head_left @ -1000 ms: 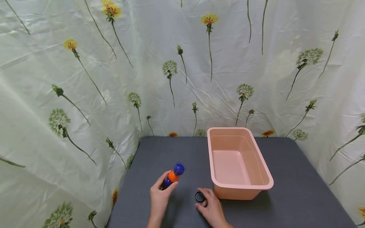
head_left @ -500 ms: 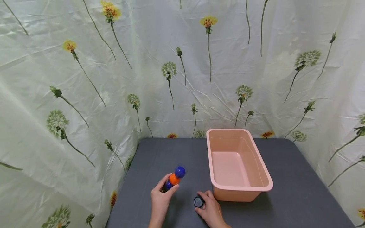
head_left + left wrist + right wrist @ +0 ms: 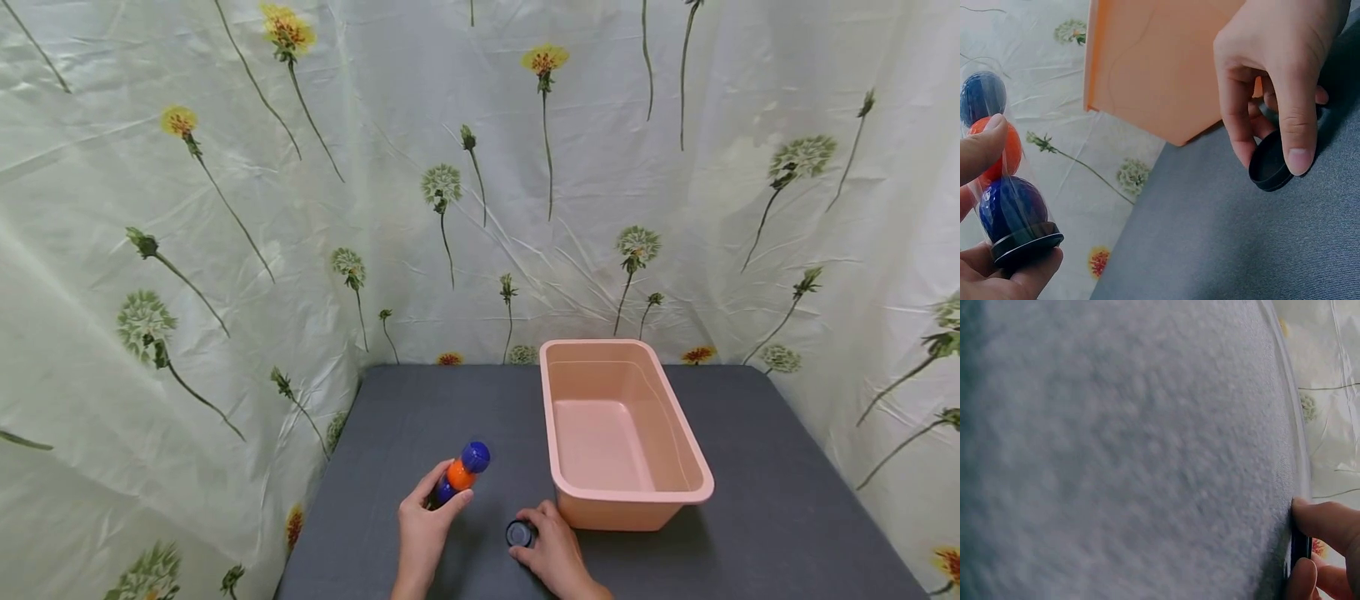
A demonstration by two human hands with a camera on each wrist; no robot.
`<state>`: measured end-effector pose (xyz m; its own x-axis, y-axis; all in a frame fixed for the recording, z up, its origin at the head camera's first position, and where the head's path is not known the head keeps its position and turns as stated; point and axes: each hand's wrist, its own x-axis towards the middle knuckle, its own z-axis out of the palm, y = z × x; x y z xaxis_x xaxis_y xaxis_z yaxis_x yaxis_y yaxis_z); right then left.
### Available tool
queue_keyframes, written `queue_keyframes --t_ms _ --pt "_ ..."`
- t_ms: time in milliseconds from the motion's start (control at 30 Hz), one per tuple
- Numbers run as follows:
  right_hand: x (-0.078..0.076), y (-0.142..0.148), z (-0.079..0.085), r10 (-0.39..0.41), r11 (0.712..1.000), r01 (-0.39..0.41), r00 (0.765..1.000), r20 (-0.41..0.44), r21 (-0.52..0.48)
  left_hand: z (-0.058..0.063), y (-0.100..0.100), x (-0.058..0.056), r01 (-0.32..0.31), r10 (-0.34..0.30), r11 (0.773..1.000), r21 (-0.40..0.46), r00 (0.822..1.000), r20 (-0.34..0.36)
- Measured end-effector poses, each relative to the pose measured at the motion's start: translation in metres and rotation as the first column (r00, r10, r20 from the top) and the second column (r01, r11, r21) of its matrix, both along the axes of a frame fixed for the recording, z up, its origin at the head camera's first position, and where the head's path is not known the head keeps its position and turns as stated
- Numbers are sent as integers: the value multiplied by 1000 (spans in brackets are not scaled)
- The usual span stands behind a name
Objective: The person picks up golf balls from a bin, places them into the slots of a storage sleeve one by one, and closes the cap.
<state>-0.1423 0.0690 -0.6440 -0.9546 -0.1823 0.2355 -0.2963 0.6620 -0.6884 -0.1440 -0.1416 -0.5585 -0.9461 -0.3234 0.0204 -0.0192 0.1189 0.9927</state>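
My left hand (image 3: 426, 525) grips a clear tube (image 3: 461, 475) of golf balls, tilted above the table. Inside, an orange ball (image 3: 1011, 153) sits between two blue ones, and the left wrist view shows a black cap (image 3: 1027, 244) on the tube's lower end. To the right, the thumb and fingers of my right hand (image 3: 557, 550) pinch a loose round black lid (image 3: 520, 533) by its rim, down at the table surface. Its hollow side shows in the left wrist view. Only the lid's dark edge appears in the right wrist view, between fingertips.
A pink plastic basin (image 3: 633, 497) stands on the grey table (image 3: 420, 400), just beyond and right of my right hand. No objects show inside it. A flower-printed curtain (image 3: 405, 108) hangs behind the table and along both sides.
My right hand has shifted slightly left and down with the black lid, bringing it to the table. My left hand and the tube have barely moved.
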Motion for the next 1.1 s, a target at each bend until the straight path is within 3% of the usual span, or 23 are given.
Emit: queue_keyframes --t_ms 233,400,600,833,1100 --pt "-3 0 7 55 998 -57 992 111 14 -1 -1 1 11 -11 1000 -9 1000 -1" --pt "-5 0 11 81 997 -82 988 129 -2 -1 -2 1 25 -25 999 -23 1000 3" --pt "-4 -1 20 111 991 -100 984 141 -85 -1 -2 4 48 -47 998 -31 999 16" --pt "0 -4 43 136 975 -104 978 160 -194 -1 -4 6 83 -83 996 -42 997 0" --pt "9 -10 70 123 956 -108 992 41 -273 0 -6 9 126 -128 990 -59 991 -27"
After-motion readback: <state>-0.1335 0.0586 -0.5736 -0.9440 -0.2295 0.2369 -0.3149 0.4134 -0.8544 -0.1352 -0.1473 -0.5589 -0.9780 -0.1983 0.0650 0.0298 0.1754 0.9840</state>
